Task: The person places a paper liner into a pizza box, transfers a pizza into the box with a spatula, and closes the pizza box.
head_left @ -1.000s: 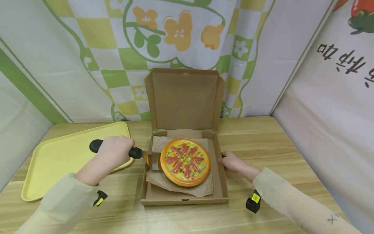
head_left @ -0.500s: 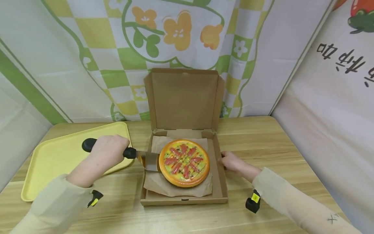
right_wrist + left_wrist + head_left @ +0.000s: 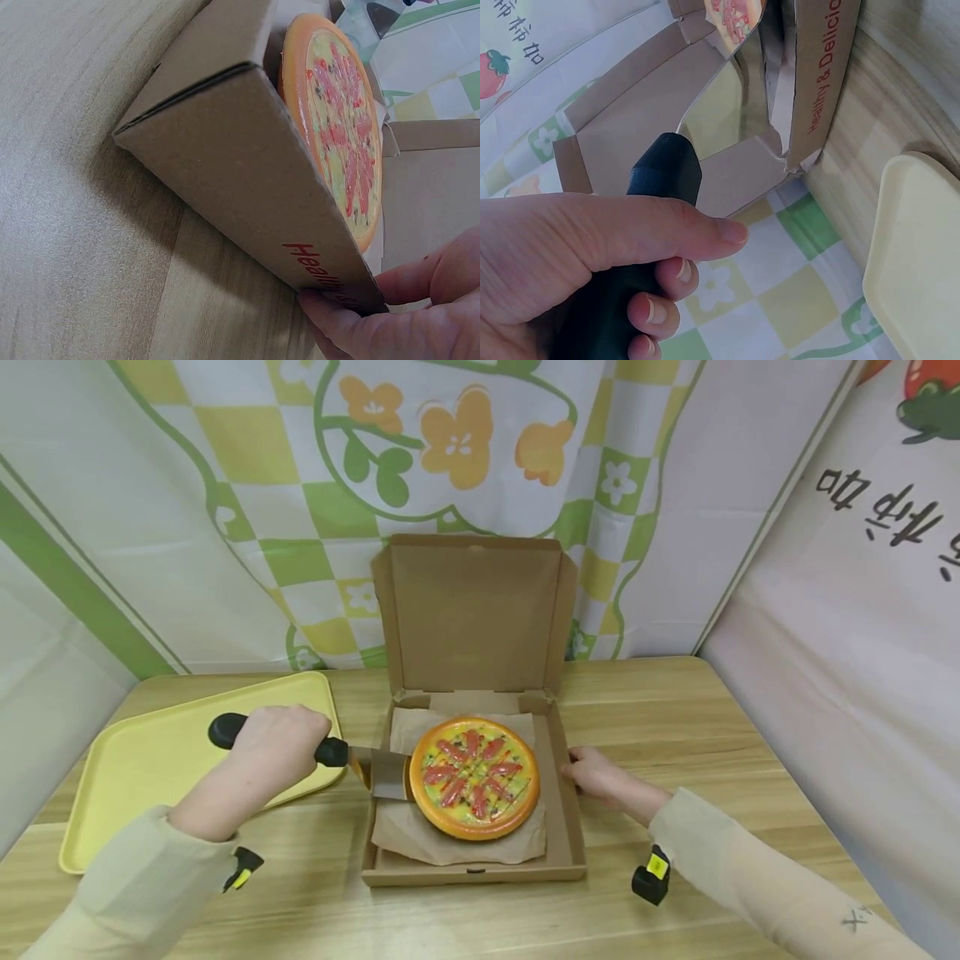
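Note:
My left hand (image 3: 276, 745) grips the black handle of a pizza server (image 3: 386, 774), its fingers wrapped round it in the left wrist view. The metal blade reaches over the left wall of an open cardboard pizza box (image 3: 472, 878), and its far end is hidden under the pizza (image 3: 477, 779). This round pizza has an orange crust and red topping strips, and lies above brown paper (image 3: 457, 852) in the box. At the box's right wall is my right hand (image 3: 597, 774); the right wrist view shows thumb and fingers pinching that wall (image 3: 247, 187) from both sides.
A yellow tray (image 3: 150, 768) lies on the wooden table (image 3: 660, 718) at the left, partly behind my left arm. The box lid (image 3: 474, 618) stands upright against a patterned curtain (image 3: 262, 452). Fabric walls rise at both sides.
My left hand has drawn the pizza server a little to the left, so more of the blade shows beside the pizza. My right hand stays on the box wall.

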`<state>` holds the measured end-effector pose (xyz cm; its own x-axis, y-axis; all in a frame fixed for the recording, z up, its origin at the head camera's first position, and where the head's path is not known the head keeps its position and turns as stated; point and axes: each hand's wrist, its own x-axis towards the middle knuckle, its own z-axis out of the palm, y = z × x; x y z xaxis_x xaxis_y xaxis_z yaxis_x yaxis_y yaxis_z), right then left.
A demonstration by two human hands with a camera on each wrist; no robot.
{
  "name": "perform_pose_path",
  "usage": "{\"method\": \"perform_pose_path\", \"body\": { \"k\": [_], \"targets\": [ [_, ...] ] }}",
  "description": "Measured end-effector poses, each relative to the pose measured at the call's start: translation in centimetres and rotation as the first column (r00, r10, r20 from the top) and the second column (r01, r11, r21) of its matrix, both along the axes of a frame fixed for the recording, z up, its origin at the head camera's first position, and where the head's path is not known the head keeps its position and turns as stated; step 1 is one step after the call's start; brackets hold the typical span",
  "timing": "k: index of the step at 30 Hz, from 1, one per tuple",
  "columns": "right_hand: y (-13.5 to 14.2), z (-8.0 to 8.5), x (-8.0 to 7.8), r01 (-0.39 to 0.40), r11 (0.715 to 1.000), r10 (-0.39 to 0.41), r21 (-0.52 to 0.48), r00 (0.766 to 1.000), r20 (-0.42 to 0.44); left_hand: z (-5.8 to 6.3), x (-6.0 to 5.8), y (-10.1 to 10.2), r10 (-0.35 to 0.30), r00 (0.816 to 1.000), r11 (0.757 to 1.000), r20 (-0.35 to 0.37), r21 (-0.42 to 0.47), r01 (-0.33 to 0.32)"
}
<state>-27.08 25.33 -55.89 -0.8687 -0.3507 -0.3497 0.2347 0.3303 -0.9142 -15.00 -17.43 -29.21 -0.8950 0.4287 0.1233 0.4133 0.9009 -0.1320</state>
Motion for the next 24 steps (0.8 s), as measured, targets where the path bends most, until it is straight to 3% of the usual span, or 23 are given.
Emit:
{"method": "perform_pose_path", "body": {
  "k": [2, 5, 6, 7, 11, 13, 14, 18, 20, 21, 24],
  "targets": [
    [0.9, -2.2, -1.1, -0.002, 0.999, 0.002, -0.039, 1.0, 0.004, 0.0, -0.1, 0.1, 0.002, 1.0, 1.0, 0.009, -0.002, -0.002],
    [0.8, -2.0, -1.0, 0.015, 0.999, -0.015, -0.041, 1.0, 0.009, 0.0, -0.1, 0.4, 0.011, 1.0, 1.0, 0.027, -0.008, -0.011],
    [0.5, -1.4, -0.7, 0.015, 1.0, -0.015, -0.024, 1.0, 0.006, 0.0, -0.2, 0.5, 0.012, 0.999, 1.0, 0.031, -0.008, -0.012],
    [-0.3, 0.9, 0.7, 0.005, 1.0, -0.005, -0.01, 1.0, -0.012, 0.0, -0.2, 0.6, 0.011, 0.999, 1.0, 0.031, -0.008, -0.011],
    [-1.1, 4.3, 2.6, -0.044, 0.999, 0.044, -0.001, 0.997, -0.067, 0.1, -0.2, 1.0, -0.004, 1.0, 1.0, 0.023, -0.006, 0.004],
    [-1.7, 5.9, 3.4, -0.04, 0.999, 0.041, 0.024, 0.998, -0.055, 0.2, -0.2, 1.2, -0.027, 1.0, 1.0, 0.011, -0.008, 0.027],
    [-1.2, 4.3, 2.3, -0.04, 0.999, 0.041, 0.02, 0.998, -0.048, 0.3, -0.2, 1.3, -0.039, 0.999, 0.999, 0.002, -0.011, 0.039],
    [-0.4, 1.3, 0.7, 0.002, 1.0, -0.002, 0.028, 1.0, -0.016, 0.7, -0.5, 1.7, -0.075, 0.996, 0.997, -0.043, -0.027, 0.074],
    [0.4, -0.2, 0.0, -0.013, 1.0, 0.012, -0.022, 0.999, -0.035, 0.9, -0.8, 1.9, -0.084, 0.995, 0.996, -0.055, -0.04, 0.082],
    [-0.3, 1.4, 0.9, 0.004, 1.0, -0.004, -0.004, 1.0, -0.025, 1.1, -0.8, 2.1, -0.088, 0.994, 0.995, -0.06, -0.047, 0.085],
    [-3.1, 8.8, 5.0, 0.017, 0.998, -0.015, 0.057, 0.999, -0.035, 1.4, -1.0, 2.4, -0.099, 0.992, 0.993, -0.073, -0.071, 0.094]
  ]
}}
